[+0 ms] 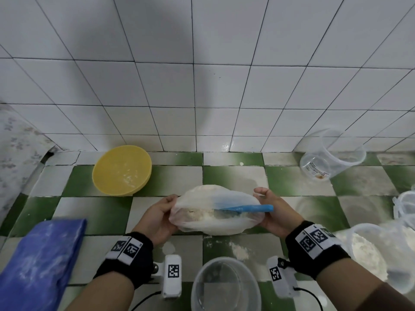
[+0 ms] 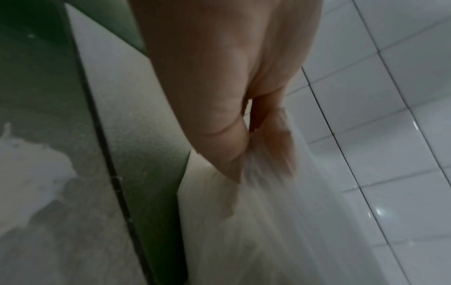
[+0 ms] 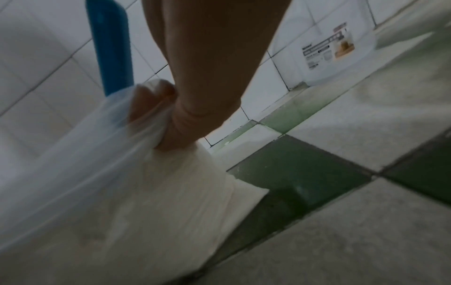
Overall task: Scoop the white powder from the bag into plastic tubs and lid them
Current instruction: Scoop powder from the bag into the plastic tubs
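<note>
Both hands, left hand [image 1: 157, 217] and right hand [image 1: 272, 207], pinch the bag [image 1: 215, 212], scoop [image 1: 244, 208] inside. Filled tub [image 1: 368, 250] beside right wrist; empty tub [image 1: 225, 286] between wrists, unlidded.

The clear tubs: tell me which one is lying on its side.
The labelled tub at the far right by the wall lies tipped over. The empty tub nearest the person and the powder-filled tub stand upright.

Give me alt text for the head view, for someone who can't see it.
Both hands, left hand and right hand, grip the ends of a clear bag of white powder with a blue scoop inside. A yellow bowl and clear tubs stand around on the checked floor.
</note>
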